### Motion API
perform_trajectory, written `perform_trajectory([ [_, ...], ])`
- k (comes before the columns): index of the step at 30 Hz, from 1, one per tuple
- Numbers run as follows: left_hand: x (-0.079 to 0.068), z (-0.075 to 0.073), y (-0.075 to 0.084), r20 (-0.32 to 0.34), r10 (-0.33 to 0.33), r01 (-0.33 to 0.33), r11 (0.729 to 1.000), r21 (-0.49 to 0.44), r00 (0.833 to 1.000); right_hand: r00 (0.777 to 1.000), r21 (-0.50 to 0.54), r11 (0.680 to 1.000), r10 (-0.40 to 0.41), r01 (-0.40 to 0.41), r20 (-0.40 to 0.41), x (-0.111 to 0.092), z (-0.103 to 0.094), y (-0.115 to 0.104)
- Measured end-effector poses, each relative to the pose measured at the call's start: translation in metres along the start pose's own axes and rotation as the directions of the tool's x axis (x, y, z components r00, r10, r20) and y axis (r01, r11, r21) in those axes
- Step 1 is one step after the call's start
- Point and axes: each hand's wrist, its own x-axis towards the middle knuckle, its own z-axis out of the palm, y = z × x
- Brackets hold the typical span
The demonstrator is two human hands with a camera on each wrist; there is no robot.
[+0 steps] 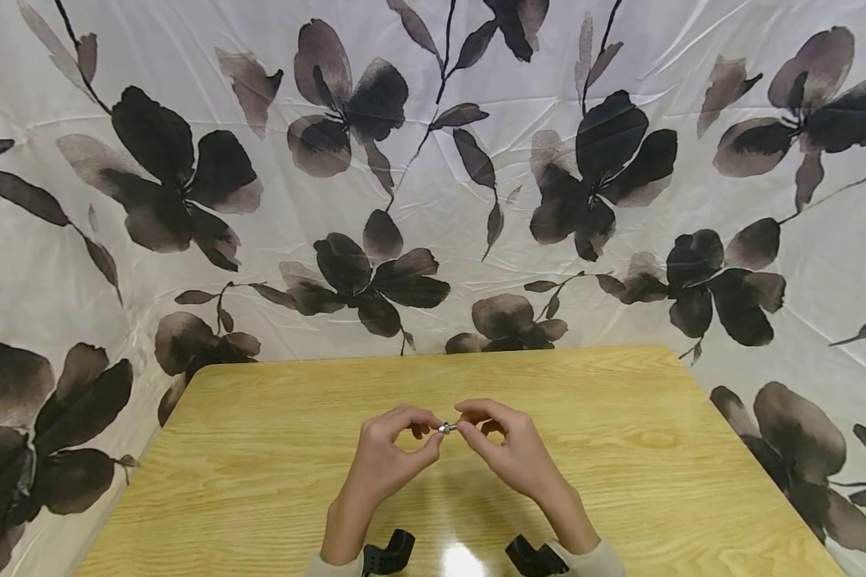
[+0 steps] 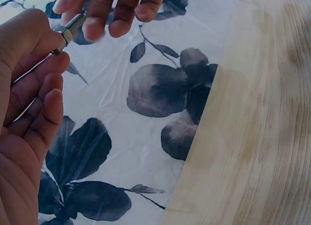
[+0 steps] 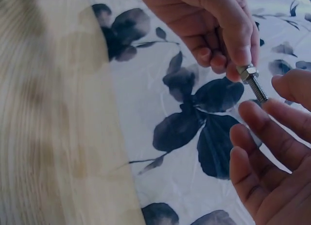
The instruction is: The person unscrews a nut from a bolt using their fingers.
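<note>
A small silver bolt (image 3: 258, 87) with a threaded shank is held up over the table. My left hand (image 1: 391, 450) pinches its head end between thumb and fingers. Beside the pinch, a hex nut (image 3: 250, 73) sits on the bolt close to the head. The bare threads point toward my right hand (image 1: 514, 450). Its fingertips are right at the bolt's free end, and in the right wrist view the thumb stands apart from the shank. The right hand's other fingers are loosely bent, with nothing in them.
A wood-grain table (image 1: 260, 449) with rounded far corners lies under both hands. White cloth (image 1: 476, 224) with dark flowers hangs behind it and at both sides. Each wrist wears a black camera mount (image 1: 390, 553).
</note>
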Motion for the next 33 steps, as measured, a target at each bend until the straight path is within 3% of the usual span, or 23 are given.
perform_trajectory([
  [9,0.0019,-0.0002,-0.0009,0.000,0.044,-0.044,0.999,-0.024,0.999,0.991,0.023,0.995,0.093,-0.096,0.100,0.0021,0.0003,-0.0046],
  [17,-0.0014,0.0004,0.0010,-0.001,0.034,-0.034,0.998,-0.044,0.999,0.985,0.056,0.991,0.109,-0.118,0.135,-0.0006,0.0038,-0.0016],
  [27,-0.0016,-0.0003,-0.0001,0.014,0.018,-0.017,0.998,-0.062,1.000,0.990,0.094,0.994,0.042,-0.055,0.133,0.0000,0.0045,-0.0032],
  [33,-0.0017,-0.0002,-0.0003,0.005,0.023,-0.023,0.998,-0.058,1.000,0.994,0.129,0.990,-0.064,0.052,0.089,-0.0016,0.0048,-0.0060],
])
